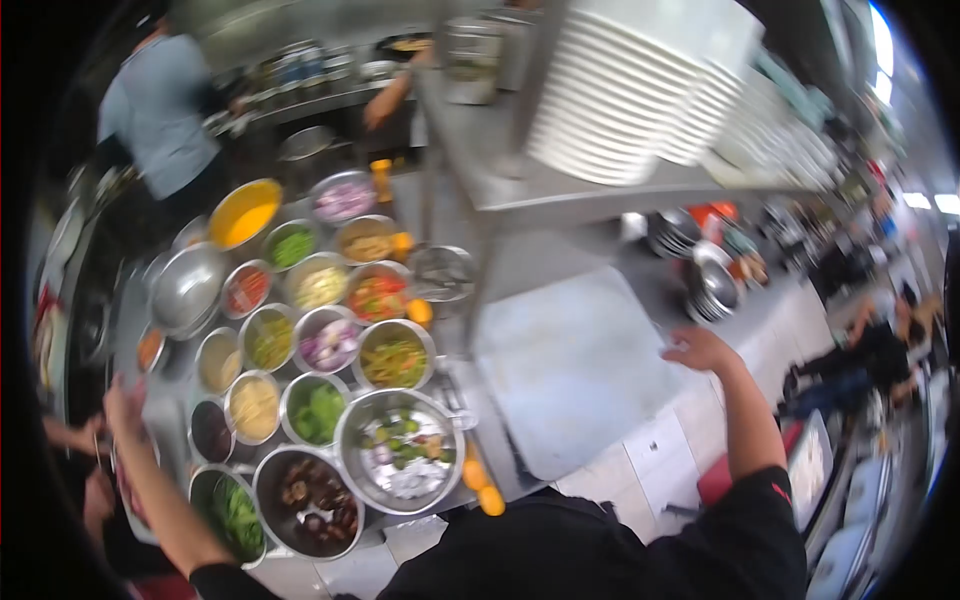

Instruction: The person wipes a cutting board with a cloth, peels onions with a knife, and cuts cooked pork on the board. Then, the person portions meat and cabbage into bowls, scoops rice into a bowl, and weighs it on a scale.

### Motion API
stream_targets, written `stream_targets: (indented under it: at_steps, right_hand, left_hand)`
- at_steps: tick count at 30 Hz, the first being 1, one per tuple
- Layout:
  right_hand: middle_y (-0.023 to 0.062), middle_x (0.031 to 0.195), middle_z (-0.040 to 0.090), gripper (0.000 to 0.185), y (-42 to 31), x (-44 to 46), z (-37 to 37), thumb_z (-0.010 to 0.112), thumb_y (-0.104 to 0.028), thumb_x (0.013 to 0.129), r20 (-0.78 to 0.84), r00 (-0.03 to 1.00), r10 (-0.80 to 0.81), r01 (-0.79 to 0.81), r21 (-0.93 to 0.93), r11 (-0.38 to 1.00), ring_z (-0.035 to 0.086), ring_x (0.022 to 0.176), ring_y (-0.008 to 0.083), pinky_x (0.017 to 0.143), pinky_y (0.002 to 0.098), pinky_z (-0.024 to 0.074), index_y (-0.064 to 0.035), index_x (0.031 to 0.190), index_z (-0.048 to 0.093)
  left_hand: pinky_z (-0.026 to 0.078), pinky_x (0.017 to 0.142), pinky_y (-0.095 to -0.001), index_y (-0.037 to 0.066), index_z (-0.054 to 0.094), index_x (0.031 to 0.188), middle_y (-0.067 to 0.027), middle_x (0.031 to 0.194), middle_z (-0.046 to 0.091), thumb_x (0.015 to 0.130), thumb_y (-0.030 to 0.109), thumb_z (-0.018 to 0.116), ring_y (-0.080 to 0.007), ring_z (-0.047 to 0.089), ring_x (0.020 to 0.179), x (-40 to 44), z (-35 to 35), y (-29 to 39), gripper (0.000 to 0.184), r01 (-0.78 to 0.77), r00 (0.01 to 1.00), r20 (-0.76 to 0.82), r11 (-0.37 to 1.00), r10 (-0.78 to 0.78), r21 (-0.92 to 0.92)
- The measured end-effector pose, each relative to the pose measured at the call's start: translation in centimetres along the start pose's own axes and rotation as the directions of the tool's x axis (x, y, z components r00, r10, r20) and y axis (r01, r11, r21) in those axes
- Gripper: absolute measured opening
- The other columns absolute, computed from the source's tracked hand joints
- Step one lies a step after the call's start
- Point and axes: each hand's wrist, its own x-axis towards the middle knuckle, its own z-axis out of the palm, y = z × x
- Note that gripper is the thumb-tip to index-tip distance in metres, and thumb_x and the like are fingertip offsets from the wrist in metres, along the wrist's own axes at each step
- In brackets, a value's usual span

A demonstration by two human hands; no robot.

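My left hand [125,408] reaches out to the left, beside the outer edge of the group of metal containers. Motion blur smears its fingers, so I cannot make out whether anything is in them. Closest to it are a small container of orange food [151,348] and a container of dark contents [211,432]. Over the right edge of a white cutting board [570,365] is my right hand [700,350], its fingers apart and nothing in them. In front of my body stands a steel bowl [400,497] with a little chopped green and purple vegetable in it.
Several metal containers hold mushrooms [318,505], green peppers [316,408], onions [330,340] and other cut vegetables. Stacked white dishes [610,95] sit on a steel shelf [560,188] above the board. Metal bowls [713,285] are at the right. A person [165,110] stands back left; another's hands [97,500] show at lower left.
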Motion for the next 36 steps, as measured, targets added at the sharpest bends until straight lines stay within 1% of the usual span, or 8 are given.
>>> stream_targets:
  at_steps: [8, 12, 13, 18, 23, 26, 33, 36]
  right_hand:
    - [0.0193, 0.100, 0.070, 0.043, 4.9, 6.8, -2.6, 0.072, -0.035, 0.082, -0.303, 0.953, -0.021, 0.056, 0.107, 0.993, 0.068, 0.091, 0.0340, 0.080, 0.0409, 0.0531, -0.0011, 0.107, 0.069]
    - [0.0193, 0.092, 0.071, 0.021, 14.9, 14.2, -5.8, 0.065, -0.021, 0.085, -0.617, 0.787, -0.003, 0.038, 0.044, 0.998, 0.069, 0.085, 0.0349, 0.077, 0.0434, 0.0534, -0.0042, 0.096, 0.071]
    - [0.0191, 0.092, 0.071, 0.021, 16.3, 15.0, -6.7, 0.064, -0.019, 0.085, -0.618, 0.786, -0.001, 0.034, 0.043, 0.998, 0.069, 0.087, 0.0349, 0.077, 0.0435, 0.0535, -0.0041, 0.097, 0.071]
    - [0.0215, 0.105, 0.069, 0.038, 23.6, 14.5, -8.7, 0.074, -0.031, 0.080, -0.452, 0.889, 0.075, -0.055, 0.058, 0.997, 0.067, 0.100, 0.0351, 0.087, 0.0436, 0.0519, -0.0019, 0.104, 0.070]
    - [0.0194, 0.104, 0.070, 0.048, 26.1, 15.4, -7.7, 0.079, -0.035, 0.071, -0.438, 0.896, 0.076, -0.078, 0.013, 0.997, 0.068, 0.098, 0.0335, 0.088, 0.0426, 0.0528, -0.0028, 0.105, 0.071]
    - [0.0199, 0.105, 0.070, 0.044, 27.8, 17.0, -6.8, 0.078, -0.029, 0.068, -0.302, 0.953, -0.006, -0.049, -0.173, 0.984, 0.067, 0.099, 0.0343, 0.088, 0.0431, 0.0529, -0.0019, 0.102, 0.071]
    - [0.0238, 0.096, 0.069, 0.029, 28.9, 15.2, -8.0, 0.065, -0.020, 0.076, -0.462, 0.886, -0.036, 0.089, 0.094, 0.992, 0.067, 0.095, 0.0387, 0.084, 0.0469, 0.0522, -0.0010, 0.097, 0.068]
    - [0.0184, 0.073, 0.064, 0.022, 30.2, 13.3, -10.3, 0.068, -0.014, 0.077, -0.494, 0.831, -0.257, 0.287, -0.014, 0.958, 0.062, 0.065, 0.0298, 0.064, 0.0399, 0.0475, 0.0024, 0.091, 0.066]
  left_hand:
    - [0.052, 0.082, -0.0213, 0.009, 0.028, 0.153, -0.0162, 0.145, 0.045, 0.102, 0.035, 0.046, -0.0144, 0.062, 0.111, -15.5, -3.7, 10.4, 0.060, -0.399, 0.910, 0.146, 0.915, 0.388, 0.056]
    - [0.054, 0.078, -0.0399, 0.001, 0.047, 0.139, -0.0184, 0.133, 0.056, 0.099, 0.024, 0.054, -0.0363, 0.062, 0.107, -53.9, 20.8, 10.8, 0.046, -0.607, 0.738, -0.218, 0.769, 0.639, 0.200]
    - [0.052, 0.074, -0.0336, 0.005, 0.042, 0.142, -0.0149, 0.138, 0.052, 0.100, 0.029, 0.051, -0.0298, 0.061, 0.104, -56.6, 21.6, 9.7, 0.050, -0.588, 0.747, -0.173, 0.759, 0.642, 0.280]
    - [0.041, 0.052, -0.0126, 0.015, 0.028, 0.154, -0.0102, 0.145, 0.048, 0.101, 0.040, 0.046, -0.0035, 0.057, 0.068, -67.8, 26.0, 2.9, 0.062, -0.524, 0.844, 0.204, 0.684, 0.495, 0.507]
    - [0.053, 0.054, -0.0216, 0.010, 0.023, 0.154, -0.0255, 0.137, 0.048, 0.088, 0.009, 0.051, -0.0167, 0.069, 0.071, -75.3, 31.4, -2.5, 0.072, -0.306, 0.930, 0.334, 0.827, 0.153, 0.472]
    - [0.055, 0.060, -0.0231, 0.008, 0.024, 0.154, -0.0263, 0.137, 0.047, 0.090, 0.007, 0.053, -0.0198, 0.070, 0.076, -77.3, 31.5, -5.5, 0.070, -0.192, 0.932, 0.363, 0.866, 0.013, 0.462]
    - [0.057, 0.065, -0.0270, 0.001, 0.032, 0.149, -0.0207, 0.130, 0.054, 0.093, 0.005, 0.052, -0.0207, 0.070, 0.076, -82.3, 30.2, -13.1, 0.059, 0.000, 0.905, 0.378, 0.888, -0.196, 0.459]
    - [0.057, 0.068, -0.0278, 0.001, 0.036, 0.146, -0.0192, 0.128, 0.057, 0.093, 0.003, 0.056, -0.0219, 0.071, 0.081, -85.3, 31.7, -16.4, 0.057, 0.056, 0.826, 0.484, 0.896, -0.289, 0.441]
